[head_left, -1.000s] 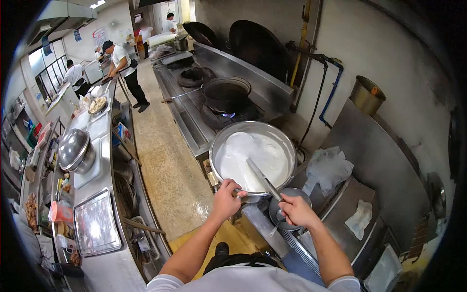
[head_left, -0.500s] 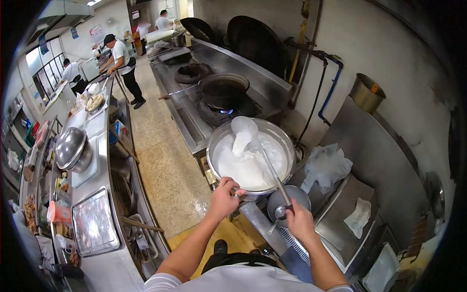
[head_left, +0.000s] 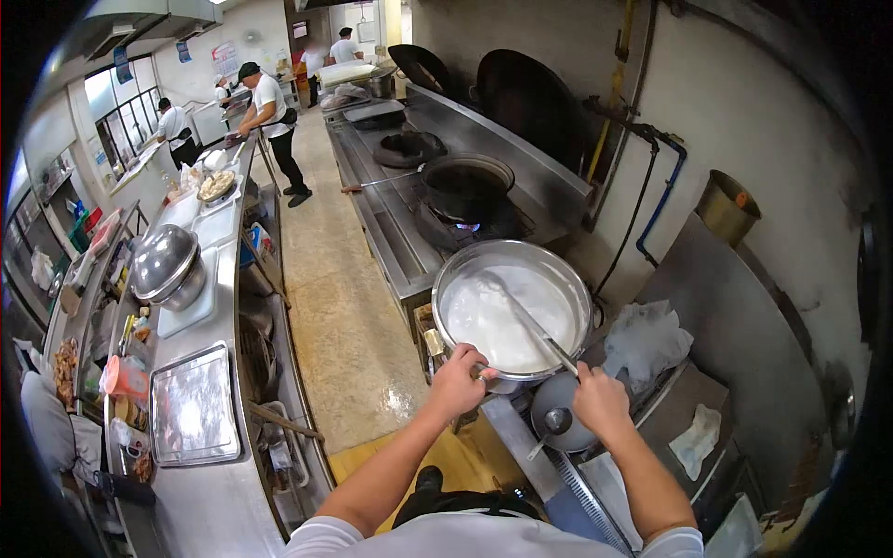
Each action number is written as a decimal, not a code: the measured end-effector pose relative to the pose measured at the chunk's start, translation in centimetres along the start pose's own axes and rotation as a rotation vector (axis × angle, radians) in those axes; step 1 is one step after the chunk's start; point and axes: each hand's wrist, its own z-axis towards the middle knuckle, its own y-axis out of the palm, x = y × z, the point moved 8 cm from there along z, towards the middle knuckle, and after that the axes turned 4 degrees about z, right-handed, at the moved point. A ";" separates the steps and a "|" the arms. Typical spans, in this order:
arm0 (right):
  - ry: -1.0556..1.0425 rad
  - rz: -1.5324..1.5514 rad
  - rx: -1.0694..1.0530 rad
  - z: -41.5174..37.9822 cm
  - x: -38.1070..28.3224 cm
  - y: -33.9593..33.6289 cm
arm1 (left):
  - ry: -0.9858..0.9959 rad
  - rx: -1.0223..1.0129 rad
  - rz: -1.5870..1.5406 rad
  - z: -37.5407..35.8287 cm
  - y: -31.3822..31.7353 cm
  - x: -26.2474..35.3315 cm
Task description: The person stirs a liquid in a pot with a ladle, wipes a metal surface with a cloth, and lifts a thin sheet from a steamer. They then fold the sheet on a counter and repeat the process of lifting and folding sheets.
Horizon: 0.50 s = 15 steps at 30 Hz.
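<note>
A wide metal basin full of white liquid stands in front of me. My left hand grips the basin's near-left rim, a ring showing on one finger. In my right hand is the long handle of a ladle. The ladle's head lies in the white liquid toward the far side, mostly covered by it. Below the right hand sits a grey round pan with a smaller metal ladle in it.
Beyond the basin, a black wok rests over a lit blue flame on the steel stove. The left counter holds a shiny tray and a domed metal bowl. A crumpled plastic bag lies right. Co-workers stand farther back.
The ladle's head was raised above the basin, pouring white liquid; now it is down in the liquid. My view has shifted left. The left hand keeps its grip on the rim.
</note>
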 end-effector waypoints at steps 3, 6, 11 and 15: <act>-0.030 -0.037 -0.066 -1.1 -0.1 -1.0 | -0.004 -0.006 -0.001 -0.1 0.0 0.1; -0.097 -0.021 -0.036 -2.8 0.2 -2.6 | -0.007 -0.010 0.002 0.0 0.0 0.0; -0.149 -0.101 -0.144 -4.9 0.4 -6.2 | -0.012 -0.017 -0.010 0.0 -0.3 0.2; -0.179 -0.154 -0.208 -5.2 -0.8 -10.1 | -0.048 -0.064 -0.048 0.0 -0.3 0.3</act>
